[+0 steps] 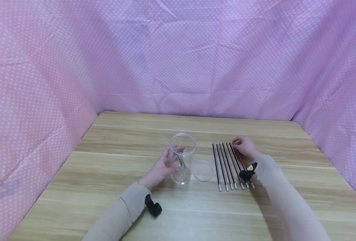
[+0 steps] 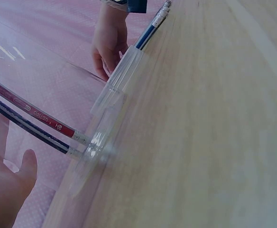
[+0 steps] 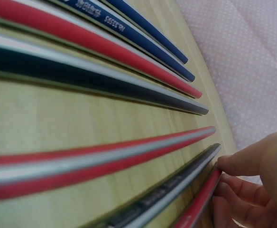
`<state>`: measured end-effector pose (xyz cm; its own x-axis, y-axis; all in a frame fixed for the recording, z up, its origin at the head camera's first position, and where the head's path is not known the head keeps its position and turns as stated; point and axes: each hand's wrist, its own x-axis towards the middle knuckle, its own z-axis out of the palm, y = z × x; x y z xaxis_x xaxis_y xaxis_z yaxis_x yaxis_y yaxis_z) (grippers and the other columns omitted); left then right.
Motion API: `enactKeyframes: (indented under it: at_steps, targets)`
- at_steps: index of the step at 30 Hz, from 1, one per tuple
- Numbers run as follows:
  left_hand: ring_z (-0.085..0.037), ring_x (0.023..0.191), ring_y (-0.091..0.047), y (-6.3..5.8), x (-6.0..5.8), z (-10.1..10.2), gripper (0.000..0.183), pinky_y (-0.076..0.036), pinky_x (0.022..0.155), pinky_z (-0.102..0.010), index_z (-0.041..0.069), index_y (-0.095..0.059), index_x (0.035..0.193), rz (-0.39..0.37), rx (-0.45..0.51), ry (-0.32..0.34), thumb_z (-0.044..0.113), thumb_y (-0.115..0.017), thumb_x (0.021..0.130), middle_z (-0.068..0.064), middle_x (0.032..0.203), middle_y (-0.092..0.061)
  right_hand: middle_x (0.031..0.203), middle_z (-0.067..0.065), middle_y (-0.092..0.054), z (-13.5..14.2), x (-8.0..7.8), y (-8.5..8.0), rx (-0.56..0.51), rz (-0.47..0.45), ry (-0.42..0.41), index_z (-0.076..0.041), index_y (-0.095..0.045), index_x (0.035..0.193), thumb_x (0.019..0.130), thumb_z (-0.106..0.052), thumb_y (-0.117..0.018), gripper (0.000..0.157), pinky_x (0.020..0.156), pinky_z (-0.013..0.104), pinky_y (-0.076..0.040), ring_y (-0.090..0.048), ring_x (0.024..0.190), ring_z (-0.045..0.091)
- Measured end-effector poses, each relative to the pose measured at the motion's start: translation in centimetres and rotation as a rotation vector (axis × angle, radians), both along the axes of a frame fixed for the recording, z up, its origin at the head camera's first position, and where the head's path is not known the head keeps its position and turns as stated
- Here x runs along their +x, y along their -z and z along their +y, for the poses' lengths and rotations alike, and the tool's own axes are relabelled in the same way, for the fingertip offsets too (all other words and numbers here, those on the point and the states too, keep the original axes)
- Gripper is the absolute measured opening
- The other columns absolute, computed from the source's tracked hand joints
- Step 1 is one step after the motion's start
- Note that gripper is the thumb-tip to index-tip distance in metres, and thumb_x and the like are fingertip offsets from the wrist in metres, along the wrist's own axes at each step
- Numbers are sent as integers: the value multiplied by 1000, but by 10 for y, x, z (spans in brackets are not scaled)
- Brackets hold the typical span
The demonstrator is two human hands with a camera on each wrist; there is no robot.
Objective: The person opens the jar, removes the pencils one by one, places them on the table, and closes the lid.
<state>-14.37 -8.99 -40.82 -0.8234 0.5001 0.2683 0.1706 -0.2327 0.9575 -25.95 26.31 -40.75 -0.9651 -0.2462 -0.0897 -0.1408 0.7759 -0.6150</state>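
Observation:
My left hand (image 1: 162, 170) holds an upright clear plastic jar (image 1: 182, 180), with the fingers behind its side and the thumb at the front. Inside the jar lean a red pencil (image 2: 43, 116) and a dark striped pencil (image 2: 32, 127), eraser ends down. At the far right of a row of pencils (image 1: 226, 167), my right hand (image 1: 245, 147) pinches the far end of a red pencil (image 3: 198, 206) between thumb and fingers. That pencil lies along the tabletop. The others in the row are blue, red and black, with their eraser ends toward me.
A round clear lid (image 1: 203, 170) lies flat between the jar and the pencils. The wooden table (image 1: 129, 134) has pink dotted cloth (image 1: 181, 67) hanging behind it and at both sides.

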Motion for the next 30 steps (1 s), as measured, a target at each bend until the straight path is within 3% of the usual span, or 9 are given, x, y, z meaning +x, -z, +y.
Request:
enactKeyframes:
  at_steps: [4,14,18,23,30]
  targets:
    - [-39,143,-16,1,-1,0,78,-8,116,-58,-2,-12,141,-7,-1,0,-5,-62,81,-30,150,-19,109,32,-62,2,1,-2,-20,-21,11,11,-53,115,92,-5,-53,28,85,46,-52,-61,98,39]
    - [-39,143,-17,1,-2,-2,79,-8,115,-60,0,-11,144,-7,-19,-11,-17,-53,80,-25,152,-22,112,27,-59,-2,7,-26,-59,-26,9,6,-52,124,94,-9,-51,34,73,32,-53,-61,94,32]
    - [-38,143,-17,1,-2,-3,80,-8,115,-60,7,-13,146,-18,-27,-7,-17,-52,81,-23,153,-22,107,27,-61,-10,9,-31,-47,33,-39,7,-55,120,92,-6,-53,31,73,34,-53,-60,95,35]
    - [-40,143,-16,4,-4,-2,76,-8,115,-60,2,-13,142,3,-9,1,-19,-51,79,-29,151,-18,103,23,-63,-21,15,-33,-42,54,-83,6,-57,117,92,-7,-54,29,79,43,-54,-60,96,37]
    - [-40,143,-16,4,-4,-1,76,-7,115,-60,1,-13,142,-6,-1,1,-18,-52,79,-28,151,-20,102,20,-63,-36,24,-39,-64,63,-119,5,-58,117,92,-8,-55,29,75,39,-54,-61,94,33]
